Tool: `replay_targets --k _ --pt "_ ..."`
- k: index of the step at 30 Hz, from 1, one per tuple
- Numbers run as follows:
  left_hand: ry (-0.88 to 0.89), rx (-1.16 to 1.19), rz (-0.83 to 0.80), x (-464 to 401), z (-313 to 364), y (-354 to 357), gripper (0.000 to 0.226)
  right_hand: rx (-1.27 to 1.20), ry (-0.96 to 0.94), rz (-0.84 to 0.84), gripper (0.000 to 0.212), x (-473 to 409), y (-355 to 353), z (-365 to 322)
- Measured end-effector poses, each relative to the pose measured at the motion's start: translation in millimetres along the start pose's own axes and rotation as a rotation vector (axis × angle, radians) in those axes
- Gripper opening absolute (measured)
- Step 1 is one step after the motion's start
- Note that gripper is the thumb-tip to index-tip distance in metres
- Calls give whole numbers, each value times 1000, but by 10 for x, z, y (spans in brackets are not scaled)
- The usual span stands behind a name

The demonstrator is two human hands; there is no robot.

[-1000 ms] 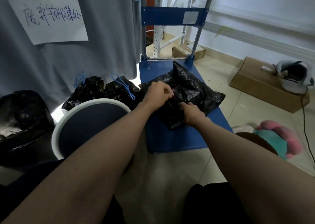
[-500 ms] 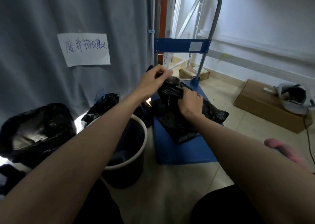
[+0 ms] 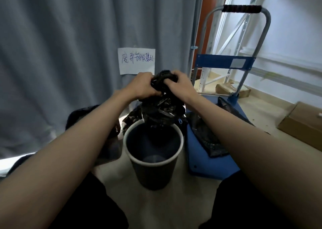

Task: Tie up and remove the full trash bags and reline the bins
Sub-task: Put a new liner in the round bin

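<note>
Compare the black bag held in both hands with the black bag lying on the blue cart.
The held bag is bunched and hangs above the bin, gripped at its top by the left hand and right hand; the cart bag lies flat on the blue cart, untouched. The held bag looks puffed out, the cart bag flattened. Both are glossy black plastic.

Both arms outstretched; left grip (image 3: 142, 85) and right grip (image 3: 180, 85) raised together, fingers curled tight.
</note>
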State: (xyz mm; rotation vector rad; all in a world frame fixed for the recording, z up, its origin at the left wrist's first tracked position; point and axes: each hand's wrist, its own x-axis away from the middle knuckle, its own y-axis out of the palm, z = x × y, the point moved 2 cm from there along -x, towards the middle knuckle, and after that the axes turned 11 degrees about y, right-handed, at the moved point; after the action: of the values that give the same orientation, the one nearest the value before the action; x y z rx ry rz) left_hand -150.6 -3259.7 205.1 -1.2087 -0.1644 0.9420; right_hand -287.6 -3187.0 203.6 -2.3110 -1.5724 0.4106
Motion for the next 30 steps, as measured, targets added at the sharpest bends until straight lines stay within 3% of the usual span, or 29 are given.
replay_targets --k 3,7,9,12,14,18,22,24,27,30 --pt "-44 -7 -163 87 -136 -93 36 127 62 -111 34 -20 164 38" --pt "-126 -25 -444 277 -338 130 29 439 133 -328 16 -52 370 237" --pt "-137 42 -522 346 -424 342 26 559 168 -362 24 -99 434 361" --pt "-146 124 -575 395 -466 659 29 715 153 -302 26 -143 467 512" --pt "-154 142 -614 378 -473 888 36 762 120 -256 8 -169 459 585" --pt "-161 222 -718 283 -406 1212 45 798 174 -190 11 -286 405 695" --pt "4 104 -765 242 -265 1506 37 878 175 -178 15 -362 385 783" --pt "57 9 -896 297 -216 1687 39 973 194 -242 27 -370 403 899" --pt "8 49 -1097 349 -247 1719 40 1051 234 -307 30 -389 431 1067" --pt "-161 215 -955 264 -350 1415 47 963 211 -217 27 -416 416 1087"
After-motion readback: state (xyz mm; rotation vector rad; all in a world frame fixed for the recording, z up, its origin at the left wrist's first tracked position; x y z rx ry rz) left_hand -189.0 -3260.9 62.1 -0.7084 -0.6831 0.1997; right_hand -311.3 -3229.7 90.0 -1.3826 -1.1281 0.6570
